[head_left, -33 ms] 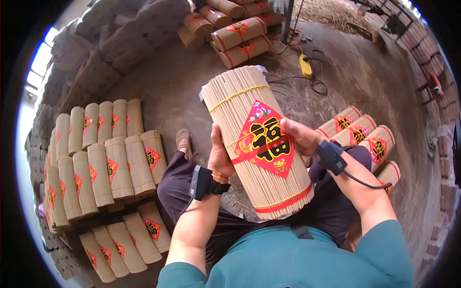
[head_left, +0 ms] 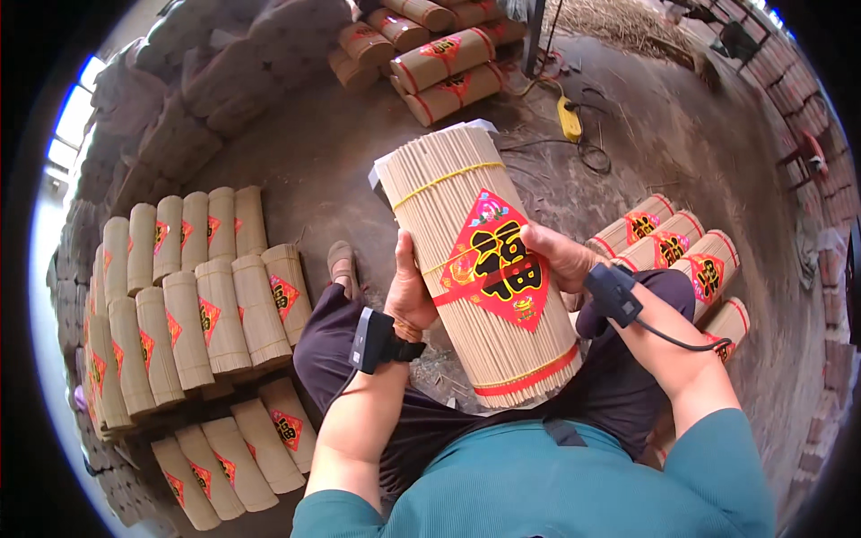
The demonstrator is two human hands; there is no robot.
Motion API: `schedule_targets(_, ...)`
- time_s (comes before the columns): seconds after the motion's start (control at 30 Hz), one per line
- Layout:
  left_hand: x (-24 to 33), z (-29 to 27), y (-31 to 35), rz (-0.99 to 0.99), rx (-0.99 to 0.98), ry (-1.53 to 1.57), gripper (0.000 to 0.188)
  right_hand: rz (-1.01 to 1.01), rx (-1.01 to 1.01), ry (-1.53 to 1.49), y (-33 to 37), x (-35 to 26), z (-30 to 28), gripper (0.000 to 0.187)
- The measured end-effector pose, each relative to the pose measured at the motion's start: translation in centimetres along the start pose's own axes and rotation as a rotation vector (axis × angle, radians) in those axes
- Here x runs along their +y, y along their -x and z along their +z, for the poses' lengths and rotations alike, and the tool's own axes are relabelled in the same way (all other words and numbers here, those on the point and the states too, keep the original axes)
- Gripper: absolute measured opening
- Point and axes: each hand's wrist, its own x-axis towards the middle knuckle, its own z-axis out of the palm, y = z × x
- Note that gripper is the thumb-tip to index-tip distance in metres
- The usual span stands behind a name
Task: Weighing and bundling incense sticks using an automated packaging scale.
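Above dirt floor (head_left: 700,161); stick bundle (head_left: 466,224) between fingers (head_left: 405,260)

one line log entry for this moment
left hand: grips stick bundle | right hand: on red label | bundle: across lap
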Motion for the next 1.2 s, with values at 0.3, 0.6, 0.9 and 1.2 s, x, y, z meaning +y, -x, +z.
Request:
schedule_targets(0.3,-1.6,-4.8,-1.9,-0.121,0.236,-0.359,0.083,-0.050,0.313,0.028,-2.4,6.9,-4.8,0.094)
schedule_targets(0.6,-2.5,-8.9,-6.8,-0.033,0.293,-0.369,0.058,-0.058,0.456,0.122,-6.9,7.9,-8.6,0.098)
schedule_targets(0.9,-1.4,-12.0,-10.0,-0.011,0.407,-0.290,0.063,-0.078,0.318,0.070,-11.4,7.2,-11.4,0.086)
schedule_targets(1.2,-1.3,-13.0,-10.5,0.027,0.463,-0.313,0.064,0.036,0.419,0.116,-12.0,6.7,-10.8,0.097)
